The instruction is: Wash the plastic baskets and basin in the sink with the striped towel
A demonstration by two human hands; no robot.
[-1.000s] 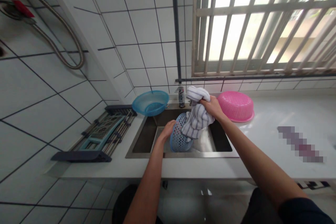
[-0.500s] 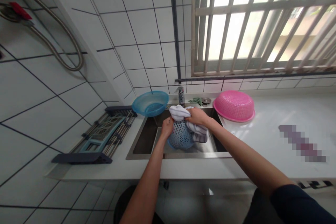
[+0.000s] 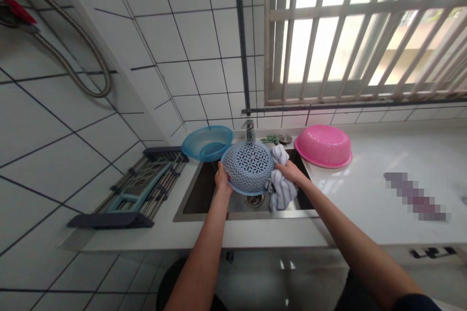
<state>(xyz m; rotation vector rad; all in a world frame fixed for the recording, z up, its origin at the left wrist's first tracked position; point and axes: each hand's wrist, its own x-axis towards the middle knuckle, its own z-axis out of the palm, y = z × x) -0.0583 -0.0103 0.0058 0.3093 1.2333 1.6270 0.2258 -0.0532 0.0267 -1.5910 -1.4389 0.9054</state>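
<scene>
A light blue perforated colander (image 3: 248, 167) is held over the sink (image 3: 199, 216), its patterned bottom turned up toward me. My left hand (image 3: 222, 178) grips the rim on the left side. On the right, my right hand (image 3: 290, 171) is closed on a white and grey striped cloth (image 3: 282, 192), pressed against the colander's right rim. The cloth hangs down from that hand into the sink. Below the colander the sink drain (image 3: 254, 200) shows. The colander's inside faces away and is hidden.
Behind the sink stands the tap (image 3: 250, 131), close to the colander. A blue plastic basin (image 3: 207, 143) sits at the back left, a pink basket (image 3: 323, 146) upside down at the right. A folding rack (image 3: 134, 189) lies on the left counter; a blurred-out item (image 3: 416, 196) lies right.
The colander has turned so its wide bottom faces up toward me. My right hand and the cloth have moved right, from the colander's top to its right rim.
</scene>
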